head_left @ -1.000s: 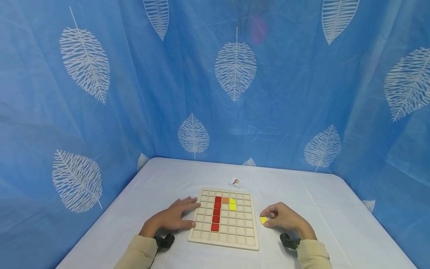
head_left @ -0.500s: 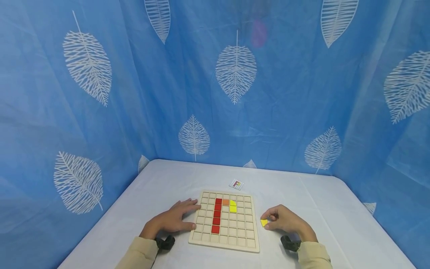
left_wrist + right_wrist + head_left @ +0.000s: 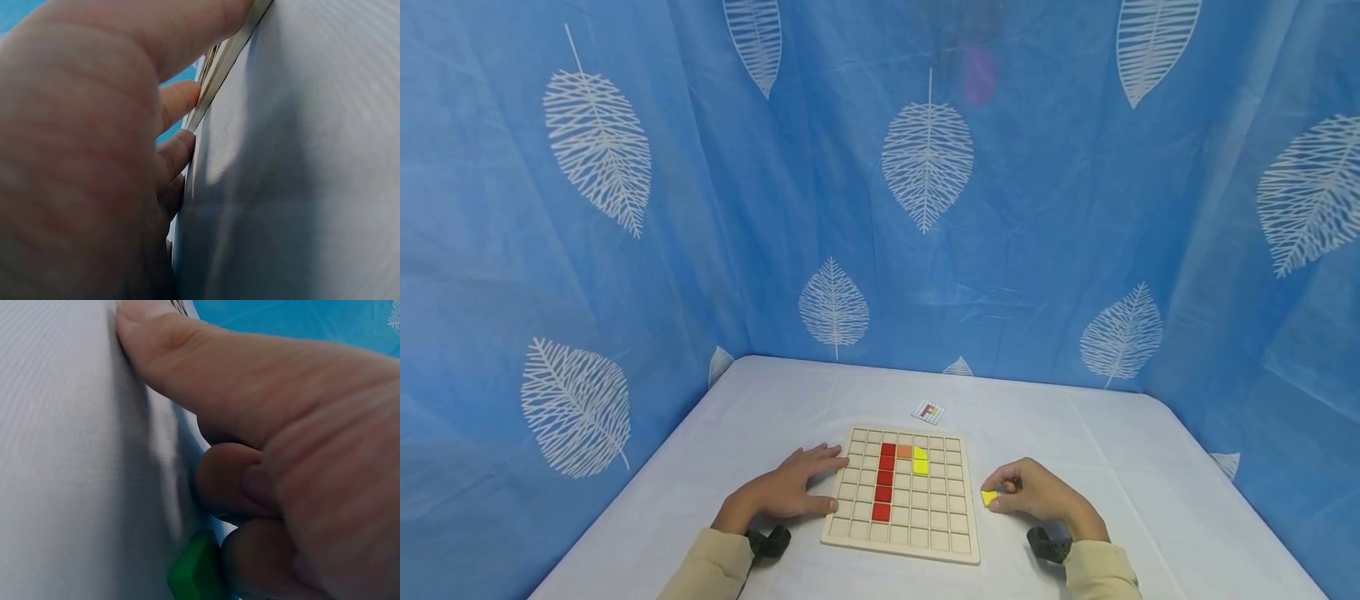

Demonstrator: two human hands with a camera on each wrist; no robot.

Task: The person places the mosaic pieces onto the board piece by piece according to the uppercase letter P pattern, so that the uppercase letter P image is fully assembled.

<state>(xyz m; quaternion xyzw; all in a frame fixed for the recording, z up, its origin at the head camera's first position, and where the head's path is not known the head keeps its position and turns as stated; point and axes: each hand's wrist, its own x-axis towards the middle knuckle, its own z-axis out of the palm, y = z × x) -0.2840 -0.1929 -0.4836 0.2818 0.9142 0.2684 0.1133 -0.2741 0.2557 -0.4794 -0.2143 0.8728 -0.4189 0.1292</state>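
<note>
My left hand (image 3: 793, 483) lies with spread fingers along the left edge of a wooden grid board (image 3: 940, 550); in the left wrist view the fingertips touch the board's rim (image 3: 215, 81). The board holds a column of red tiles (image 3: 883, 493), an orange tile (image 3: 904, 451) and a yellow block (image 3: 921, 467) with a slanted or rounded upper corner. To the right of the board my right hand (image 3: 1037, 490) pinches a yellow tile (image 3: 989, 498) between thumb and forefinger, low over the cloth. The right wrist view shows a green piece (image 3: 199, 569) by the curled lower fingers.
A small card (image 3: 928, 412) with a coloured grid pattern lies behind the board. White cloth (image 3: 1060, 417) covers the table, and blue curtains (image 3: 1000, 208) with white leaves stand around its back and sides.
The whole head view has shifted slightly, so everything sits a little lower. The yellow tile between the right fingers has tilted a little; both hands otherwise stay in place.
</note>
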